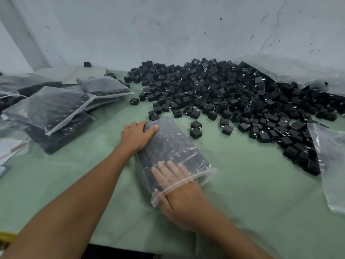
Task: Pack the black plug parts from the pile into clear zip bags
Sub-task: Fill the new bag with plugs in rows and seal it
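– At the middle of the green cloth (242, 202), what is lying there?

– One clear zip bag (173, 146), a long soft rectangle of glossy, creased plastic, packed flat with black plug parts. Its open mouth, edged by a pale zip strip (194, 177), faces the person.

– And the hands?

– Two, both bare. The left hand (138, 136) grips the far end of the bag, with the thumb on top and the fingers curled over the edge. The right hand (179, 189) is slipped into the mouth up to the knuckles. Its fingers (168, 171) lie straight and flat on the parts, showing hazily through the film; it is grasping nothing.

– Where is the pile?

– Behind the bag and to its right, against a pale cracked wall (168, 25). The pile (233, 94) is a wide heap of small matte black cubes, some with a small hole in one face and some with short metal prongs, too many to count. Two loose plugs (195, 133) sit just beside the bag's right edge.

– Any other bags?

– Filled bags (50, 107) are stacked at the left, cloudy plastic over dark blocks. I can separate at least four, but the layers overlap. One limp clear bag (328, 165) lies at the right edge, partly over the heap, and a large crumpled plastic sack (298, 71) is behind the pile.
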